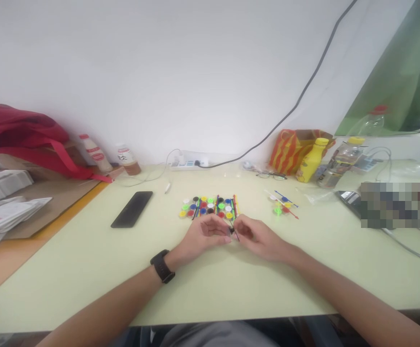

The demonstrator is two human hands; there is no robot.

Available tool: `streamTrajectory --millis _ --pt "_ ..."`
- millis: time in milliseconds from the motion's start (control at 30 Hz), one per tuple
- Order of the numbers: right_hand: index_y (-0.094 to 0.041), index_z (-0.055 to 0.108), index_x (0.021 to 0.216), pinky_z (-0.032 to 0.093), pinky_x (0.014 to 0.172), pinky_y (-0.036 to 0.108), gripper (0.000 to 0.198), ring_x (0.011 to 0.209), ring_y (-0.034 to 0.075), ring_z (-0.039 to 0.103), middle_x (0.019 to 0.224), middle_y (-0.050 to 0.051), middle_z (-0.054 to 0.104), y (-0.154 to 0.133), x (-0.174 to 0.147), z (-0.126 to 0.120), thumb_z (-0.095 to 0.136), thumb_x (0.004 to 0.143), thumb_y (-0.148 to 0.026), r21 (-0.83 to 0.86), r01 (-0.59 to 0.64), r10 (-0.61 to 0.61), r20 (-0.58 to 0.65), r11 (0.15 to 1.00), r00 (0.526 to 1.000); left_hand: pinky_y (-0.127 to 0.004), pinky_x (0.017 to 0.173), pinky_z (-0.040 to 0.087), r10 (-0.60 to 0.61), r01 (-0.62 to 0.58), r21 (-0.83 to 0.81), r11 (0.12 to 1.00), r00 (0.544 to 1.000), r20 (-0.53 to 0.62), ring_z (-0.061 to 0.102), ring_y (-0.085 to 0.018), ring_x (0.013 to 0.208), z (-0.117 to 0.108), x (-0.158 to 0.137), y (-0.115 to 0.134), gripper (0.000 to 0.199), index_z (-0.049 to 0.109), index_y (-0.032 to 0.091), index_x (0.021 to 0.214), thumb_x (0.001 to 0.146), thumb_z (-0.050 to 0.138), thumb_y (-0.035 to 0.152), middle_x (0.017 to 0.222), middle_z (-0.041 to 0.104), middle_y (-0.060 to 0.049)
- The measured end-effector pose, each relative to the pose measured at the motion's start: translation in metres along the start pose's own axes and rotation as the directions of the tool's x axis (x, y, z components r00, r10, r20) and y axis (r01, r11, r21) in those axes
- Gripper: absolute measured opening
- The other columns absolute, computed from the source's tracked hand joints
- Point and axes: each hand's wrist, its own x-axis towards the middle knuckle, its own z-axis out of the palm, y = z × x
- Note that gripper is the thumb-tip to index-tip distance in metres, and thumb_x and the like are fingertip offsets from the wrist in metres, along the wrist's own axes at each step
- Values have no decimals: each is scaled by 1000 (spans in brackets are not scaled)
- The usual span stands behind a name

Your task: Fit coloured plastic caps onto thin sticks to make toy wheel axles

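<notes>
My left hand [208,233] and my right hand [258,236] meet over the table, each with its fingers closed in a pinch. Between their fingertips is a small black spinner piece [232,231] with a thin dark pointer; its exact shape is too small to make out. Just beyond my hands lie rows of small round discs [203,205] in white, black, yellow, green, blue and red, with thin coloured arrow pointers [235,205] between them. To the right, a smaller loose group of arrows and discs [285,205] lies on the table.
A black phone [132,209] lies at left. Along the wall stand two drink bottles [127,159], a power strip [189,164], a striped bag [285,152], a yellow bottle [311,161] and a clear bottle [340,161]. Glasses [271,175] lie near the bag. Papers and cardboard [32,202] cover the left side.
</notes>
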Motion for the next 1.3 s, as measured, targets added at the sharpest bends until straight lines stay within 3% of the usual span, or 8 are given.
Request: streamTrajectory --millis 233,533,633,833,933,1033,1167,1300 --pt "-24 54 107 43 77 33 17 87 20 58 100 6 63 -5 -1 -2 42 107 -36 -316 165 -174 0 934 985 -33 89 60 -18 19 55 998 1000 -9 75 -19 89 2 -1 3 31 71 15 95 75 91 28 96 78 -9" --pt "-23 51 90 36 64 32 26 66 17 51 81 3 61 4 2 3 34 108 -30 -435 202 -233 -19 878 972 -38 97 58 -29 27 94 995 999 16 75 -22 100 1 -1 -3 37 72 17 108 79 88 32 107 78 -11" --pt "-23 50 88 34 65 33 27 67 18 52 78 4 60 -2 4 -19 35 109 -32 -563 182 -279 -90 806 956 -36 95 57 -12 17 134 991 999 -40 73 -21 101 3 0 -4 39 70 19 117 84 83 35 108 76 -10" --pt "-20 57 87 33 65 33 34 67 20 54 76 6 61 -10 15 -89 35 109 -36 -789 -125 -330 -388 601 861 -32 87 56 5 6 186 983 998 -58 70 -19 92 4 0 -3 35 71 19 112 85 81 39 99 72 -7" --pt "-18 63 97 33 65 32 38 76 22 63 89 11 70 5 27 -92 33 110 -37 -843 -287 -185 -405 455 895 -31 85 55 10 0 202 979 999 -50 69 -18 91 4 0 -3 34 72 19 111 86 81 40 98 71 -7" --pt "-15 68 104 36 65 31 34 81 24 68 98 16 75 29 40 -75 37 108 -29 -905 -278 220 -214 321 952 -30 84 55 14 -2 211 977 999 -52 68 -18 90 3 0 -4 33 72 19 109 86 81 40 98 71 -7" --pt "-13 71 95 40 69 31 30 86 26 71 97 18 76 51 45 -56 45 104 -26 -917 -237 320 -131 320 938 -32 85 55 12 -4 237 972 999 -34 68 -18 89 3 0 -5 32 72 19 110 86 80 40 98 71 -7" --pt "-17 70 98 43 73 33 40 90 26 71 101 14 76 53 40 -64 36 107 -36 -901 -283 350 -162 328 923 -33 86 55 6 1 265 964 1000 -23 67 -18 89 3 -1 -6 31 72 19 110 88 78 39 99 71 -7"
